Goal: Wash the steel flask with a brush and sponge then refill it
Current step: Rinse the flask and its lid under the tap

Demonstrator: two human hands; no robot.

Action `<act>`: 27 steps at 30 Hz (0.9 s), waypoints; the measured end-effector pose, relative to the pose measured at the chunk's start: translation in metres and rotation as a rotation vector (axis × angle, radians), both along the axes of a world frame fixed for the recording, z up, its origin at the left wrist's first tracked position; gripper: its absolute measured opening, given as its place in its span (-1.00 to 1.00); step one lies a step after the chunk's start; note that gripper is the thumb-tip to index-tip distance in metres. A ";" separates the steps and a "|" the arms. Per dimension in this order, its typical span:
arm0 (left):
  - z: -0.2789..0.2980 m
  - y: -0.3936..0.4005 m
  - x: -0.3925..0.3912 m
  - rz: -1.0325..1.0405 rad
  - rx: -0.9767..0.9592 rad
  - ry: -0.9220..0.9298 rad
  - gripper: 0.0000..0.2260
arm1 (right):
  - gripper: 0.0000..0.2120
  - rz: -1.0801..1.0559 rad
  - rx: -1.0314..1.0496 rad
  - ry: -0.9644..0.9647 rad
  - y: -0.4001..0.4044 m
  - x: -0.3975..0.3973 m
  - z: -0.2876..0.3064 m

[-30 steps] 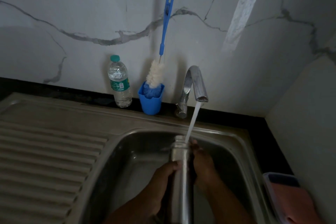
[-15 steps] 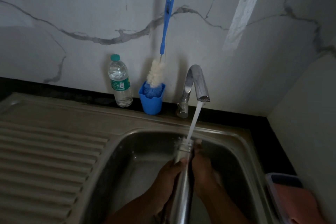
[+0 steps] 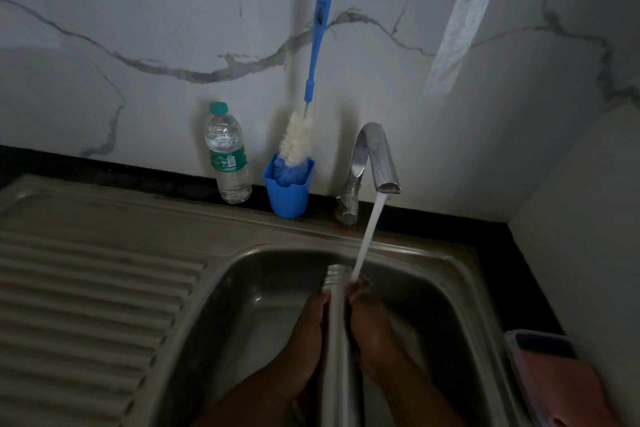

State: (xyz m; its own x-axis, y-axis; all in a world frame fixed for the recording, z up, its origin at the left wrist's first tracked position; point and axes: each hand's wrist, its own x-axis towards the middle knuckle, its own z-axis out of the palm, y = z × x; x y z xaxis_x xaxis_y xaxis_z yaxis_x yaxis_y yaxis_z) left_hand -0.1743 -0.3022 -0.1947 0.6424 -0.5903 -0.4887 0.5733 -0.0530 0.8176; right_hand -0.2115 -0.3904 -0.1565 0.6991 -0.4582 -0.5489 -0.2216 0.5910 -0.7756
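Steel flask [image 3: 337, 340]: held upright over the sink basin [image 3: 242, 315], open threaded mouth at top, gripped from both sides. Left hand [image 3: 308, 347]: fingers curled round the flask body on its left flank. Right hand [image 3: 372, 333]: wrapped round the right flank, fingertips near the neck. Water stream [image 3: 367, 236]: running from the tap [image 3: 375, 156], landing on the right hand's fingertips just beside the flask mouth, not into it. Blue cup [image 3: 288, 196]: on the black ledge left of the tap, holding a bottle brush [image 3: 313, 80] with blue handle and white bristles, leaning against the marble wall. Plastic water bottle [image 3: 228, 156]: green cap, upright, just left of the cup. Ribbed draining board [image 3: 86, 305]: left of basin. Container with pink contents [image 3: 554, 381]: lower right, partly cut off.
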 end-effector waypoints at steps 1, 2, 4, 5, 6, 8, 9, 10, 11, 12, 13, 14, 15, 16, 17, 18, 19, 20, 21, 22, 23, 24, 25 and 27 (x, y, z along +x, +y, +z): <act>-0.003 -0.002 0.002 0.025 0.038 -0.017 -0.55 | -0.71 -0.003 -0.034 -0.010 -0.001 -0.001 -0.005; -0.003 -0.004 0.002 0.040 0.052 -0.007 -0.45 | -0.72 -0.018 -0.057 -0.003 -0.003 -0.002 -0.007; -0.002 -0.007 0.001 0.051 0.059 0.039 -0.33 | -0.76 -0.020 -0.104 0.009 -0.008 -0.005 -0.002; -0.001 -0.009 0.001 0.051 0.071 0.069 -0.29 | -0.79 -0.017 -0.081 0.022 -0.011 -0.005 -0.003; 0.000 -0.009 0.000 0.046 0.097 0.091 -0.25 | -0.84 -0.012 -0.047 0.061 -0.013 -0.005 -0.001; -0.002 -0.011 0.001 0.040 0.124 0.110 -0.24 | -0.82 0.029 -0.009 0.069 -0.011 -0.007 0.001; -0.004 -0.011 0.003 0.056 0.108 0.134 -0.30 | -0.80 0.047 -0.072 0.019 -0.006 -0.009 -0.003; 0.000 -0.011 0.006 0.088 0.064 0.183 -0.39 | -0.78 0.051 -0.200 0.022 0.000 -0.010 -0.008; 0.004 -0.013 0.011 0.118 0.022 0.249 -0.47 | -0.74 0.114 -0.354 0.033 0.006 -0.024 -0.008; 0.010 -0.013 0.017 0.139 -0.012 0.311 -0.53 | -0.63 0.199 -0.541 0.050 0.012 -0.024 -0.029; 0.016 -0.013 0.023 0.158 -0.023 0.350 -0.58 | -0.49 0.381 -0.628 0.131 0.022 -0.036 -0.041; 0.022 -0.013 0.028 0.188 0.002 0.363 -0.63 | -0.34 0.463 -0.816 0.170 0.018 -0.051 -0.067; 0.026 -0.010 0.032 0.213 0.024 0.361 -0.66 | -0.19 0.514 -0.834 0.227 0.009 -0.065 -0.084; 0.031 -0.008 0.033 0.237 0.018 0.374 -0.66 | -0.18 0.502 -0.805 0.260 0.006 -0.072 -0.095; 0.032 -0.007 0.033 0.249 -0.007 0.410 -0.63 | -0.41 0.440 -0.710 0.272 0.002 -0.070 -0.065; 0.035 -0.005 0.031 0.272 -0.046 0.449 -0.58 | -0.71 0.464 -0.729 0.334 0.002 -0.065 -0.039; 0.035 -0.004 0.029 0.296 -0.097 0.483 -0.56 | -0.88 0.382 -0.737 0.398 0.005 -0.057 -0.010; 0.035 -0.003 0.025 0.316 -0.160 0.513 -0.54 | -0.83 0.310 -0.786 0.320 -0.002 -0.058 -0.003; 0.033 -0.004 0.024 0.325 -0.229 0.527 -0.51 | -0.61 0.263 -0.730 0.237 -0.013 -0.071 0.008; 0.033 -0.002 0.021 0.317 -0.290 0.525 -0.50 | -0.31 0.204 -0.666 0.124 -0.020 -0.072 0.009; 0.032 0.000 0.019 0.300 -0.328 0.516 -0.49 | -0.02 0.175 -0.636 0.096 -0.025 -0.086 0.011; 0.028 0.001 0.018 0.277 -0.350 0.518 -0.49 | 0.14 0.152 -0.646 0.064 -0.038 -0.092 0.005; 0.023 0.002 0.018 0.248 -0.353 0.536 -0.47 | 0.16 0.119 -0.596 0.007 -0.047 -0.092 0.004; 0.019 0.002 0.016 0.204 -0.312 0.614 -0.39 | -0.05 0.035 -0.489 -0.111 -0.056 -0.088 0.020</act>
State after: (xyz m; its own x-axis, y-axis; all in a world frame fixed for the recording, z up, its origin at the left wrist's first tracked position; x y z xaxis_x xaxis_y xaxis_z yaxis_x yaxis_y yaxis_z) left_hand -0.1583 -0.3001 -0.1759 0.4181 -0.6588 -0.6255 0.9082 0.2877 0.3041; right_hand -0.2998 -0.4460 -0.1369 0.7610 -0.6181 -0.1972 -0.1353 0.1461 -0.9800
